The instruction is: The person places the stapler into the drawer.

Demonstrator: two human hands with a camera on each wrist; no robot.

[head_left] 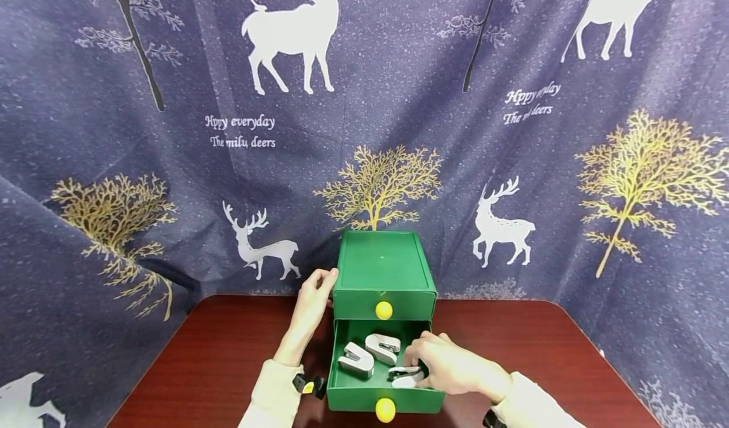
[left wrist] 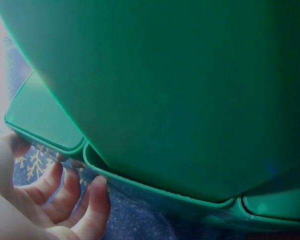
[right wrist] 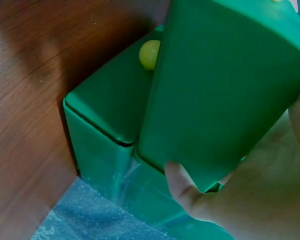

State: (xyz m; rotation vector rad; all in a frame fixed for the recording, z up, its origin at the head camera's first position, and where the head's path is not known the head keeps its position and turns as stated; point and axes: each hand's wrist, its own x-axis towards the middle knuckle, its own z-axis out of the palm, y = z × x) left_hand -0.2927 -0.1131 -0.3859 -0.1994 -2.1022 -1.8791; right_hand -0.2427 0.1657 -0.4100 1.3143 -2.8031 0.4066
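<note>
In the head view, a green drawer cabinet (head_left: 383, 260) has a drawer (head_left: 364, 397) pulled out, with a yellow knob on its front. Inside lie a white stapler (head_left: 357, 360) at the left, another white stapler (head_left: 383, 347) behind it, and a black-and-white stapler (head_left: 405, 377) at the front right. My right hand (head_left: 447, 361) reaches over the drawer's right side, its fingers and thumb about that front right stapler; the right wrist view hides the stapler behind the drawer wall. My left hand (head_left: 312, 301) rests against the cabinet's left side, fingers loosely bent.
Above the pulled-out drawer is a closed top drawer with a yellow knob (head_left: 384, 310). In the right wrist view, a lower drawer front shows another yellow knob (right wrist: 150, 55). The cabinet stands on a reddish-brown table (head_left: 216, 352) before a deer-patterned cloth (head_left: 364, 111).
</note>
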